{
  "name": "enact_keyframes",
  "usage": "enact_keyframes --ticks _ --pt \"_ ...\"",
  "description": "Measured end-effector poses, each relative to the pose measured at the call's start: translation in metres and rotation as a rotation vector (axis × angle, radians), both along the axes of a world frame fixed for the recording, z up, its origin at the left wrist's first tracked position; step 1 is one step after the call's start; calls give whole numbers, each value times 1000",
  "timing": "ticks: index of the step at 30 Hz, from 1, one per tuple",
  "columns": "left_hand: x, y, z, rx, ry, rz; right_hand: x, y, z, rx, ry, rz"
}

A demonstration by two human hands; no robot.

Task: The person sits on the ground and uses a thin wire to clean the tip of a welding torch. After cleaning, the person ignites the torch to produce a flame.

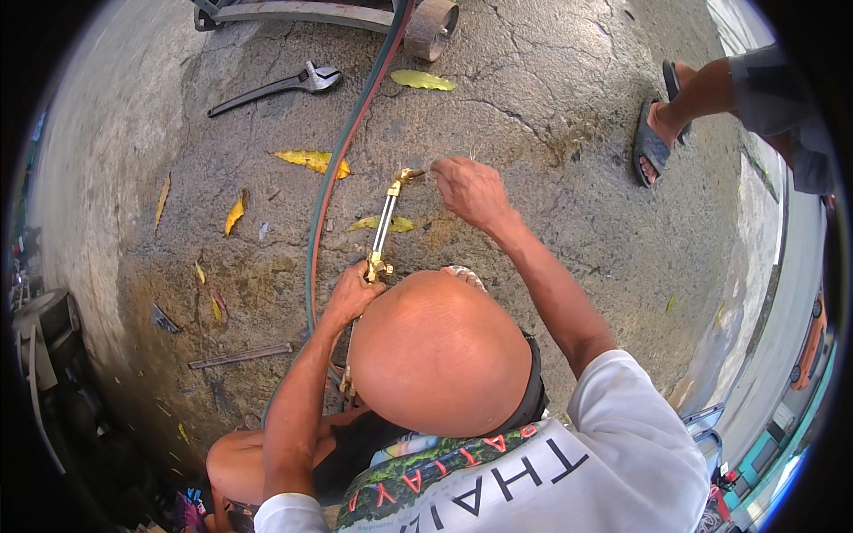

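Observation:
My left hand [354, 291] is wrapped round the handle end of a brass and steel cutting torch [384, 222], just left of my bent knee. The torch points away from me, and its copper-coloured nozzle [413, 174] turns to the right. Close to the nozzle's tip, my right hand [471, 191] is closed in a pinch. Faint thin wires stick up behind its knuckles; what the fingers grip is mostly hidden. A red and a green hose [322, 209] run side by side along the torch's left.
An adjustable wrench [280, 87] lies on the cracked concrete at the far left. Beyond it stands a wheeled metal frame [302, 12]. Yellow leaves [311, 161] and a flat metal strip [240, 355] lie about. Another person's sandalled foot [654, 151] is at the far right.

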State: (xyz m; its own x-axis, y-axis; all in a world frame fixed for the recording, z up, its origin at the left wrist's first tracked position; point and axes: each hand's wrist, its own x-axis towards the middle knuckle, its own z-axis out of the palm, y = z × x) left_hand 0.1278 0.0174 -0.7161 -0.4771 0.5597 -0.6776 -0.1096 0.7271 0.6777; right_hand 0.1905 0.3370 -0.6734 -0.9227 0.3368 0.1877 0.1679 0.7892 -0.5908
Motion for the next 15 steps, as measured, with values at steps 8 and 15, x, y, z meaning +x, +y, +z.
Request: enact_keyframes --ticks 8,15 --pt "-2 4 -3 24 -11 20 -11 26 -3 185 -32 275" --pt "2 16 9 22 78 10 -11 28 -4 165 -81 307"
